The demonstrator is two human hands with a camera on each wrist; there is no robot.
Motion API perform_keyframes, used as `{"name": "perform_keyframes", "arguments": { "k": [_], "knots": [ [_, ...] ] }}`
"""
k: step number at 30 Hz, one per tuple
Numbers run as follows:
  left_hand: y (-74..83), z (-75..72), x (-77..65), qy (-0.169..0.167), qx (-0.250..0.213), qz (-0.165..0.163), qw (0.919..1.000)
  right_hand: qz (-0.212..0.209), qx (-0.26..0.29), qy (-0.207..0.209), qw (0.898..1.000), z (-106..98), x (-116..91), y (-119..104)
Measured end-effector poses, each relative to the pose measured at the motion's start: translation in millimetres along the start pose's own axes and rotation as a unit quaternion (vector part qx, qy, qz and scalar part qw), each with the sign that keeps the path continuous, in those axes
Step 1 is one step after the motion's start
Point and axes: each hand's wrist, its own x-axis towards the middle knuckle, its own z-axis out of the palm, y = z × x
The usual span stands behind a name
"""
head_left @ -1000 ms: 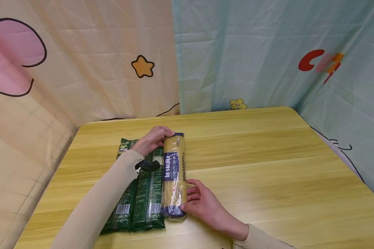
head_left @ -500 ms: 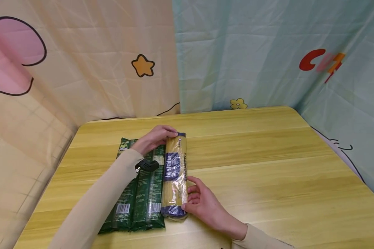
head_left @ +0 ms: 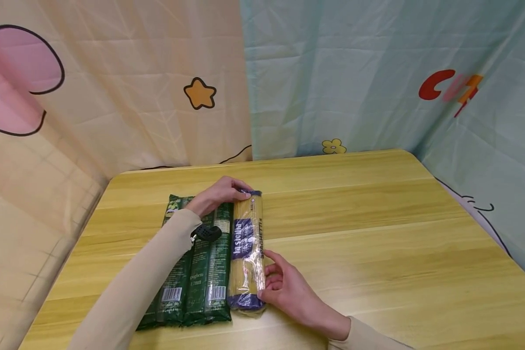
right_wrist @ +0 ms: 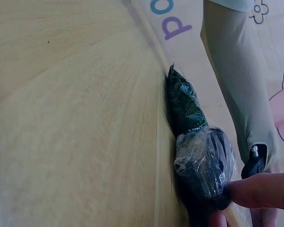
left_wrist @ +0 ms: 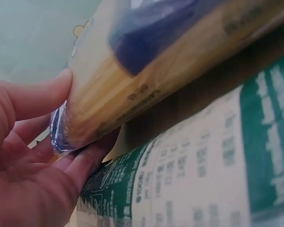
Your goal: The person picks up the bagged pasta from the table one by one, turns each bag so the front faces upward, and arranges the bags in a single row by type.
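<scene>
A clear-wrapped pack of spaghetti [head_left: 247,272] with dark blue bands lies lengthwise at the right edge of two green spaghetti packs [head_left: 207,277]. My left hand [head_left: 218,195] grips its far end. In the left wrist view, the thumb of that left hand [left_wrist: 33,161] lies along one side of the spaghetti pack [left_wrist: 104,90] and the fingers reach under it. My right hand [head_left: 290,294] holds the near right side between thumb and fingers. The right wrist view shows the crinkled wrapper end of the spaghetti pack [right_wrist: 206,161] beside a green pack [right_wrist: 184,104].
The wooden table [head_left: 376,233] extends to the right of the packs. Printed curtains [head_left: 332,73] stand behind it and at both sides. A black device [head_left: 207,233] is strapped on the left wrist, and the left forearm covers part of the green packs.
The clear-wrapped spaghetti pack has shifted slightly to the right and a little nearer, with both hands moving along on it. The green packs have stayed nearly in place.
</scene>
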Motion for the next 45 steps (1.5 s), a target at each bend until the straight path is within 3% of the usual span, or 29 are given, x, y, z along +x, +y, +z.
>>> {"name": "perform_keyframes", "arguments": {
  "k": [10, 25, 34, 45],
  "knots": [
    [-2.9, 0.2, -2.4, -0.02, 0.056, 0.032, 0.9977, 0.002, -0.013, -0.005, 1.0, -5.5, -3.0, -2.3],
    [-5.2, -1.0, -0.6, -0.012, 0.084, 0.047, 0.9952, 0.0, -0.034, -0.005, 0.999, -11.4, -8.0, 1.0],
    [-9.3, 1.0, -2.0, 0.001, 0.079, 0.045, 0.9959, -0.004, -0.072, -0.027, 0.997, -13.8, -14.8, 1.9],
    [-8.1, 0.9, -7.0, -0.006, 0.031, 0.029, 0.9991, -0.019, -0.111, -0.034, 0.993, -13.1, -14.5, 0.2]
  ]
}}
